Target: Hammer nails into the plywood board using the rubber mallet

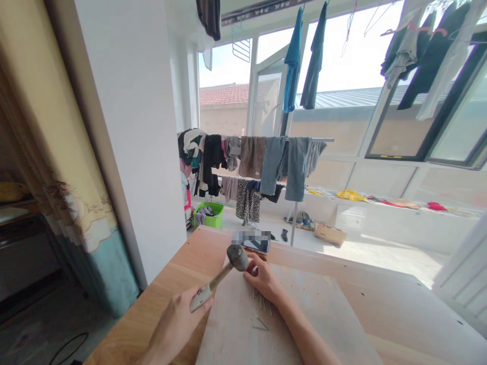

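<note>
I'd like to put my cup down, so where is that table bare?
Bare: the table right of the board, and the board's right half. Crowded: the left hand with its hammer, the right hand, and loose nails by its wrist.

No text, label, brand, number or sign can be read in this view. The hammer point(224, 272) shows no legible marking. A pixelated blur partly covers the dark object point(255, 246) at the far edge of the surface point(380, 304). Any print on the cardboard box point(330, 234) on the floor is too small to tell.
</note>
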Demonstrator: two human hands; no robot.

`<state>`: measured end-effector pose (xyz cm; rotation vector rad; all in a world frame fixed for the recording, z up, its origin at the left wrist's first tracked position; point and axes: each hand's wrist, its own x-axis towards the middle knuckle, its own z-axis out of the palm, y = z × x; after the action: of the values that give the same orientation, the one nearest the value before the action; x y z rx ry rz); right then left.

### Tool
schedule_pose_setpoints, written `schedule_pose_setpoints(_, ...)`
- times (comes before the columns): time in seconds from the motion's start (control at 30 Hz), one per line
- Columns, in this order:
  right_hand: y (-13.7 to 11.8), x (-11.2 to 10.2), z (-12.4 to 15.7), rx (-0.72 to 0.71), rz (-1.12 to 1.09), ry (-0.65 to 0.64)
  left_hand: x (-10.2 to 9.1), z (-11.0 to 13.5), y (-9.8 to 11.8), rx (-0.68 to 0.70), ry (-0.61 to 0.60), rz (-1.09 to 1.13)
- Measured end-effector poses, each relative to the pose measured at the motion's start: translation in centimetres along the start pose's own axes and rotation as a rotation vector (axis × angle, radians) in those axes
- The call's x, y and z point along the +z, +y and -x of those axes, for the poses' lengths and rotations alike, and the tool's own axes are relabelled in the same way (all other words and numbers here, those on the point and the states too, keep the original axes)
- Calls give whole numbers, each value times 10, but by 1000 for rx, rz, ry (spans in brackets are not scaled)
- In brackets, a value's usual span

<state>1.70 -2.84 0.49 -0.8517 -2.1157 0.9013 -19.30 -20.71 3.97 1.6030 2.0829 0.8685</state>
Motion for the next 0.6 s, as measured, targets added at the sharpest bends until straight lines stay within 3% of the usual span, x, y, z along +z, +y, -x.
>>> schedule_pose_setpoints(0.23,3,2,-1,4,-31,16,10,-7,4,-31,-52,-84)
schedule_pose_setpoints(0.6,0,0,1,-33,-33,8,23,-1,2,-69,-14,-87)
